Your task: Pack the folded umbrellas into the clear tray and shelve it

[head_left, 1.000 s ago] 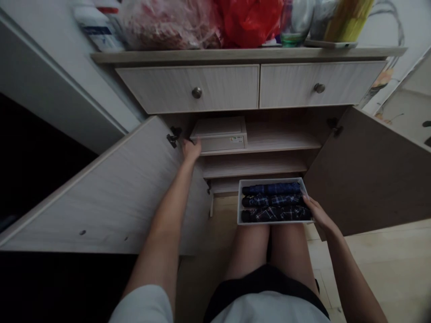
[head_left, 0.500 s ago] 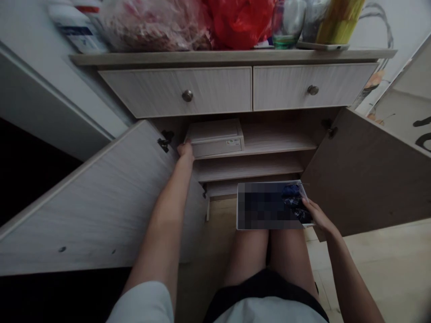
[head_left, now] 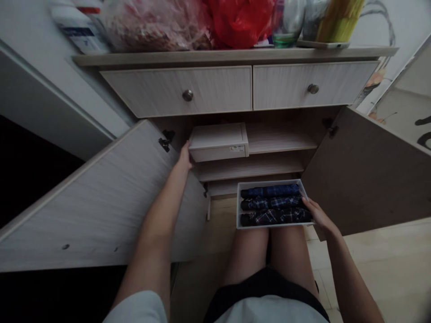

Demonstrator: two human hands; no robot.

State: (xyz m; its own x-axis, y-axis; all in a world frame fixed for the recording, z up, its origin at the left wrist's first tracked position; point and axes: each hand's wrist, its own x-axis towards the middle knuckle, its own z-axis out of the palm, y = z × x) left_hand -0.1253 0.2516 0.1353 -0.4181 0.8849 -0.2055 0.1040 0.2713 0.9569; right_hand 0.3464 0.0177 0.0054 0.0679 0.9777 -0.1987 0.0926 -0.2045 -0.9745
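On the cabinet's upper shelf lies a white box (head_left: 217, 140) with a small label at its front right. My left hand (head_left: 186, 157) grips the left end of this box, the thumb low by the front corner and some fingers hidden behind. My right hand (head_left: 316, 213) holds the right edge of a shallow white tray (head_left: 239, 206) resting over my thighs. Inside the tray, three folded umbrellas (head_left: 274, 204) lie side by side, dark blue and plaid.
Two cabinet doors stand open, a left door (head_left: 101, 197) and a right door (head_left: 373, 179). Above are two closed drawers (head_left: 215, 89). The cabinet top bears a white bottle (head_left: 81, 31), a clear plastic bag (head_left: 155, 27), a red bag (head_left: 239, 22) and a glass (head_left: 288, 27).
The white box has come forward and slightly right on its shelf, with my left hand at its end. The tray and my right hand have stayed nearly in place.
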